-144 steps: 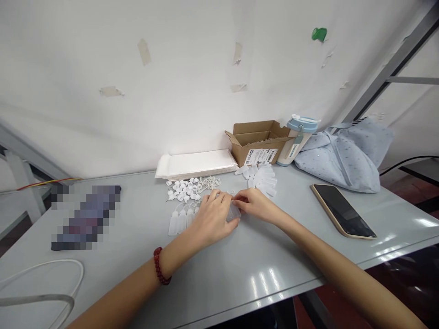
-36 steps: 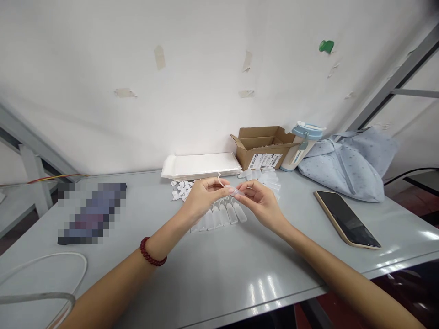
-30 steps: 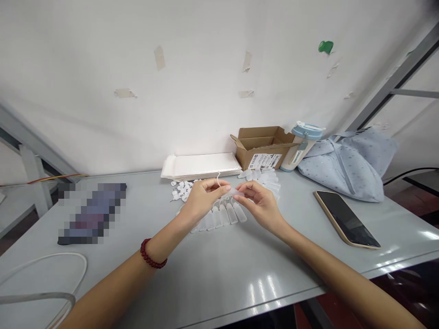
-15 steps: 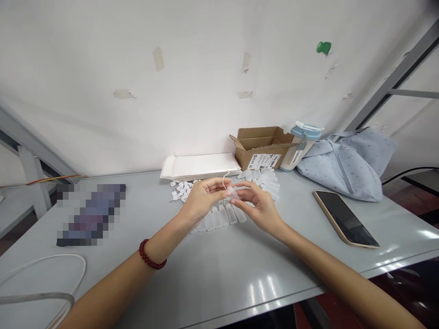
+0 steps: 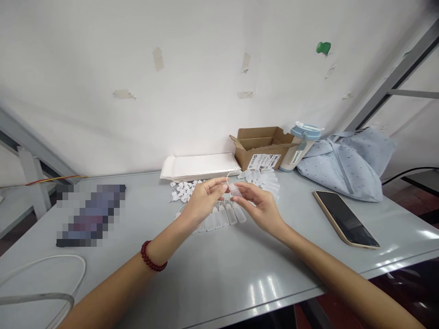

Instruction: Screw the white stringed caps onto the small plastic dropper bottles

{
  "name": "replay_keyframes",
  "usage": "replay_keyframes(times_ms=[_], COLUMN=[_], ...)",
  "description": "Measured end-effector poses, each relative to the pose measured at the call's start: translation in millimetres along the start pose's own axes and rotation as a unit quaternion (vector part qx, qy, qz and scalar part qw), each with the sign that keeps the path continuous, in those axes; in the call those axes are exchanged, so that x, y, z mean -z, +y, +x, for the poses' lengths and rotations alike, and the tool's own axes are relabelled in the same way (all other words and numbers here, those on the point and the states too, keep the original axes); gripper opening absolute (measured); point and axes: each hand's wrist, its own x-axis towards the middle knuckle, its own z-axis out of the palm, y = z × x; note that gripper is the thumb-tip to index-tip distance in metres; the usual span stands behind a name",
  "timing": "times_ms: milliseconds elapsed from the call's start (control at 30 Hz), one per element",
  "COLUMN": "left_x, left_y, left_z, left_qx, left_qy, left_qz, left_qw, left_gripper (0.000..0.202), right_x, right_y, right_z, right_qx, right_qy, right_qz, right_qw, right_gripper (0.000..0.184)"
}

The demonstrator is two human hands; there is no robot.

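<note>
Above the grey table (image 5: pixel 219 274) my right hand (image 5: pixel 259 205) pinches a small translucent plastic bottle (image 5: pixel 236 190). My left hand (image 5: pixel 202 201), a red bead bracelet on its wrist, pinches a thin white strap piece (image 5: pixel 227 176) against the bottle's end. Below the hands a row of several finished small bottles (image 5: pixel 222 215) lies on the table. Behind my left hand sits a pile of small white caps (image 5: pixel 183 191). A fan of empty translucent bottles (image 5: pixel 265 179) lies behind my right hand.
A stack of white packets (image 5: pixel 200 166), an open cardboard box (image 5: pixel 262 146) and a blue-lidded cup (image 5: pixel 300 145) line the wall. A pale blue bag (image 5: pixel 346 167) and a phone (image 5: pixel 345 219) lie right. A blurred dark object (image 5: pixel 91 214) and white cable (image 5: pixel 44 274) lie left.
Since 4.8 s ago my hands rose off the table with a new bottle, and the row of finished bottles grew. In the last second my fingers only shifted slightly at the bottle's end.
</note>
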Motion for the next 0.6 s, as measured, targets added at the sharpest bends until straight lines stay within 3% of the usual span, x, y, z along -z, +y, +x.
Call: replay_keyframes(times_ms=[67,167,300,400,600], left_x=[-3.2,-8.4,-13.9,-16.5,-22.0], left_y=[-1,-7,-16,-22,-27], left_z=[-2,-5,-8,-9,-6], left_qx=[-0.052,-0.196,-0.386,-0.411,-0.392], left_qy=[0.071,0.147,0.120,0.093,0.091], left_qz=[0.095,0.241,0.358,0.410,0.434], left_qw=[0.992,0.939,0.842,0.809,0.806], left_gripper=[0.031,0.028,0.032,0.039,0.037], right_x=[1,2,2,2,4], right_y=[-1,-3,-3,-3,-4], right_z=[0,1,2,2,5], right_qx=[-0.021,-0.052,-0.065,-0.080,-0.104], right_qy=[0.007,0.016,0.033,0.033,0.028], right_qz=[0.005,0.007,0.015,0.037,0.030], right_qw=[1.000,0.999,0.997,0.996,0.994], right_gripper=[0.028,0.029,0.029,0.028,0.024])
